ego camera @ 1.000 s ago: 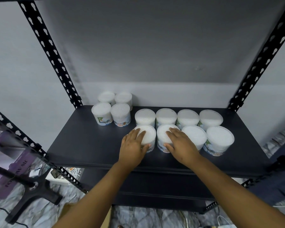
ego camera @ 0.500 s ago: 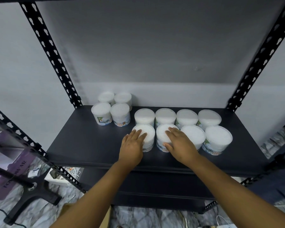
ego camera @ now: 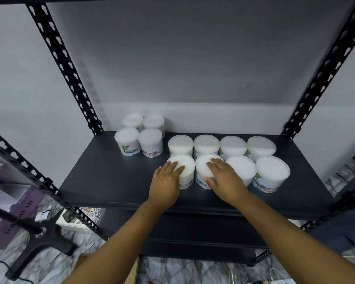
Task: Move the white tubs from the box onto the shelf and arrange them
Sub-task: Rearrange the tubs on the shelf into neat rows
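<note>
My left hand (ego camera: pixel 166 181) and right hand (ego camera: pixel 223 177) lay flat-fingered on two light, rigid, slick-lidded cotton-bud tubs (ego camera: pixel 205 169) at the shelf (ego camera: pixel 111 181) front; gripping their sides seemed safest.

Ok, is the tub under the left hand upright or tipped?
Upright. The front-left tub stands on the shelf, its lid facing up, with the left hand resting on it.

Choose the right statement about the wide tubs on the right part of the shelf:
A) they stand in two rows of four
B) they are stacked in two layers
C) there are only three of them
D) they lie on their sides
A: four wide tubs stand in the back row and four in the front row, all upright on the shelf.
</note>
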A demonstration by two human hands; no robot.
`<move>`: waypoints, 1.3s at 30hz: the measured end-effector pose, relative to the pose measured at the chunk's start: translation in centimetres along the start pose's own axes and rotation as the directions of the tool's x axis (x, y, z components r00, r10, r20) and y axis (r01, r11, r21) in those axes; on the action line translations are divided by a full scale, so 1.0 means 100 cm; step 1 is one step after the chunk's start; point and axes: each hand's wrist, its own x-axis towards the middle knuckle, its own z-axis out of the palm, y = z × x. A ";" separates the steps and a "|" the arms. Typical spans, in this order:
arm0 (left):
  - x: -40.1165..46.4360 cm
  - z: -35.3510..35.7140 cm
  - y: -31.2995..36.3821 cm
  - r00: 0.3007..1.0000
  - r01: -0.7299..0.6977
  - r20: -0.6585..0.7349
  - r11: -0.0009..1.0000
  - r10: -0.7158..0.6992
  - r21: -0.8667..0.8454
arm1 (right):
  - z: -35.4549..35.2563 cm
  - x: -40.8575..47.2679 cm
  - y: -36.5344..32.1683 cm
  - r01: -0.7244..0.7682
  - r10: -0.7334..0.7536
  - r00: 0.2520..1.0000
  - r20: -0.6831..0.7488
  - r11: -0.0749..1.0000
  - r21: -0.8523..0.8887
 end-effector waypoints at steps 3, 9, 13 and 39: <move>-0.001 0.001 0.003 0.999 0.045 -0.015 0.999 -0.045 -0.016 | -0.001 0.000 -0.002 -0.003 0.003 1.000 -0.009 1.000 -0.004; 0.002 0.000 0.000 1.000 0.031 -0.003 0.999 -0.031 0.019 | 0.000 0.001 -0.002 0.002 -0.001 1.000 0.006 1.000 -0.019; 0.002 -0.002 -0.004 1.000 0.005 0.001 1.000 -0.005 0.006 | -0.001 0.000 -0.001 0.006 -0.006 1.000 0.009 1.000 -0.002; 0.005 -0.002 -0.010 0.999 0.041 0.032 0.999 -0.040 -0.029 | -0.008 0.001 -0.001 0.026 -0.028 0.998 0.057 0.999 0.039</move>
